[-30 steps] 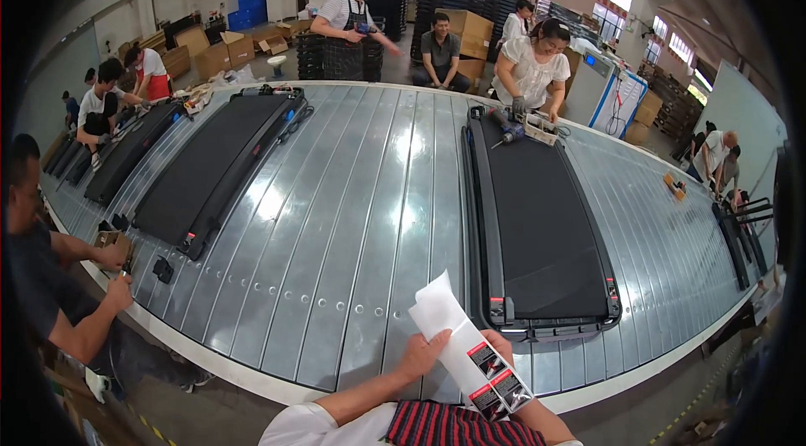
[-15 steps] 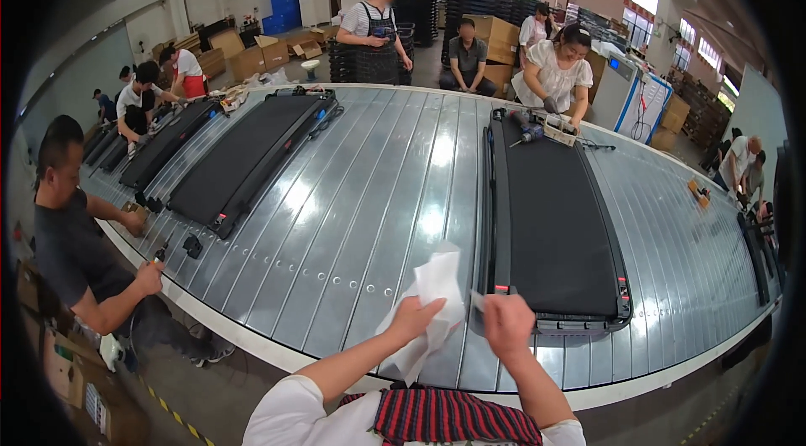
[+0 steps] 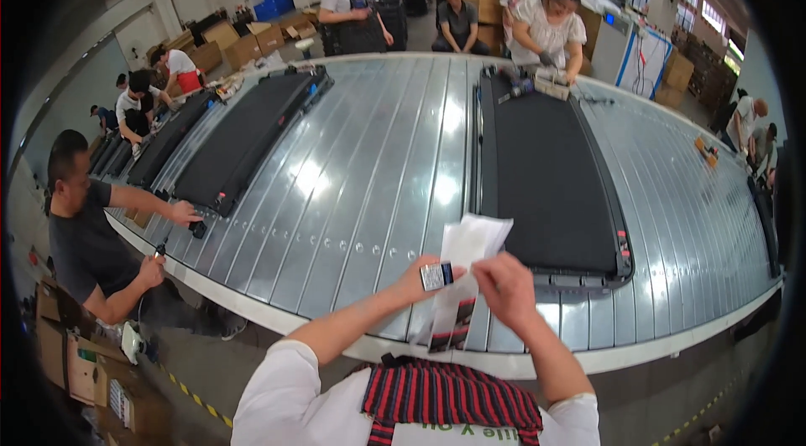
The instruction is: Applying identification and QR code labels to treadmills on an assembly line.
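My left hand (image 3: 422,280) is closed around white label sheets (image 3: 474,240), which stand up above it and hang down below it. The lower part shows dark and red patches. A small square label (image 3: 436,276) with a black-and-white pattern and a dark edge lies over the left hand's fingers. My right hand (image 3: 506,285) is in a pinch at the right edge of the sheets, its fingertips touching them. Just beyond the hands, a long black treadmill-like deck (image 3: 550,186) with red marks at its near corners lies on the metal slatted conveyor table (image 3: 378,160).
A second black deck (image 3: 248,139) lies to the left. At the left, a co-worker (image 3: 84,236) holds a power tool and reaches to a small black part (image 3: 198,228). Across the table, another co-worker (image 3: 550,26) handles a tray (image 3: 552,82) beside a drill (image 3: 516,86).
My right hand has come up and left to the sheets' edge. The sheets have turned, and the patterned label now shows on my left hand. The co-worker at left has reached forward.
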`<state>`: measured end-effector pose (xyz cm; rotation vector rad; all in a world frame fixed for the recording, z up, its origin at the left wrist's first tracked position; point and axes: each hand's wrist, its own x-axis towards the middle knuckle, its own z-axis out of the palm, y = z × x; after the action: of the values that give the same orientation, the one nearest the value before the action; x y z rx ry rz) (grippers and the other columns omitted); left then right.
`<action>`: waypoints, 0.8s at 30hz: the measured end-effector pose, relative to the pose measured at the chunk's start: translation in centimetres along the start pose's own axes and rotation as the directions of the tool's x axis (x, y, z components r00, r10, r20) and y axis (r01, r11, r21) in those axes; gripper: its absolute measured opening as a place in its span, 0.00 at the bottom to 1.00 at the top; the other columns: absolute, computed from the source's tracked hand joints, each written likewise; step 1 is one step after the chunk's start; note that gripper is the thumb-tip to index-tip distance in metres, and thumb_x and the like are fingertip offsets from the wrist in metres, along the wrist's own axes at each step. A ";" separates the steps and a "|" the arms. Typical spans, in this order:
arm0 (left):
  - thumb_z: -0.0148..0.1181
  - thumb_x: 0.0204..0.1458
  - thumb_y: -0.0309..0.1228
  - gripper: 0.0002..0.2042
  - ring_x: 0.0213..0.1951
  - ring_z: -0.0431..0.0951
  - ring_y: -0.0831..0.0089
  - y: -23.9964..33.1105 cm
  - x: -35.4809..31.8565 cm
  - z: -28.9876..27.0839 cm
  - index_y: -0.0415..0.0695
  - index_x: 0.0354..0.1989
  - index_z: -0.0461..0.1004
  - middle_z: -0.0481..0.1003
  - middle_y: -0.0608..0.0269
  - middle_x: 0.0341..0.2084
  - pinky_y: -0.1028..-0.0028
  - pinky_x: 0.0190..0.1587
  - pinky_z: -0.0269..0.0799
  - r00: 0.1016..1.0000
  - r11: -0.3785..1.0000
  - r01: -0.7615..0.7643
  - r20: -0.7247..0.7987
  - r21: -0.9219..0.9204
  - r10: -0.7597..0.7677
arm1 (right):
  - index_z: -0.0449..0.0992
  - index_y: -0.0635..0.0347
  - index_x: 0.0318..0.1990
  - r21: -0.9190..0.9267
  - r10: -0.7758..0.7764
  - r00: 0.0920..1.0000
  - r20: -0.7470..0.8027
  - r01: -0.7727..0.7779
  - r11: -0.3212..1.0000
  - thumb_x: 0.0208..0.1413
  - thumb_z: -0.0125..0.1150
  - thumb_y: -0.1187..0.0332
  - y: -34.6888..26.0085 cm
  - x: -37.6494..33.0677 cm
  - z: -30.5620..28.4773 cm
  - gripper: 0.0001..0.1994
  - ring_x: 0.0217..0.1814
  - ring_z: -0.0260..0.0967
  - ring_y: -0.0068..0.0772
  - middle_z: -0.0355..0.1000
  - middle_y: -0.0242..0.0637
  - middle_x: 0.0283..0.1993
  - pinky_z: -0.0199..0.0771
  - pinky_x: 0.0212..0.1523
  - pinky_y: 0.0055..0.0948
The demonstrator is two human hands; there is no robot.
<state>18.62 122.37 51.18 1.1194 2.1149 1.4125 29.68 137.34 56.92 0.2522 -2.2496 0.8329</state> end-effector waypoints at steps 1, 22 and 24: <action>0.56 0.48 0.41 0.18 0.15 0.60 0.84 -0.8 0.4 0.1 0.41 0.14 0.69 0.63 0.67 0.08 0.76 0.16 0.58 0.997 0.995 -0.071 0.000 0.066 0.071 | 0.72 0.61 0.27 0.015 0.006 1.000 0.010 -0.006 1.000 0.40 0.59 0.78 0.2 0.4 -0.4 0.05 0.22 0.64 0.34 0.65 0.36 0.21 0.63 0.22 0.27; 0.55 0.39 0.38 0.10 0.29 0.71 0.51 2.3 0.9 2.2 0.46 0.25 0.73 0.72 0.53 0.22 0.59 0.30 0.66 0.999 0.930 0.038 0.005 0.365 -0.043 | 0.71 0.55 0.33 0.049 -0.279 0.847 0.452 0.289 0.956 0.35 0.56 0.72 3.1 2.6 -0.7 0.12 0.30 0.63 0.38 0.63 0.35 0.24 0.65 0.31 0.34; 0.56 0.38 0.36 0.09 0.27 0.71 0.51 1.9 0.6 1.7 0.45 0.24 0.72 0.72 0.52 0.21 0.62 0.28 0.65 0.999 0.930 0.036 -0.016 0.365 -0.033 | 0.71 0.55 0.33 0.058 -0.256 0.842 0.474 0.260 0.964 0.40 0.54 0.71 3.1 2.7 0.1 0.09 0.31 0.63 0.38 0.63 0.36 0.24 0.65 0.31 0.35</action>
<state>20.13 124.25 52.21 1.1978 2.4599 1.0316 26.41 139.79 57.19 0.8203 -2.5904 0.6635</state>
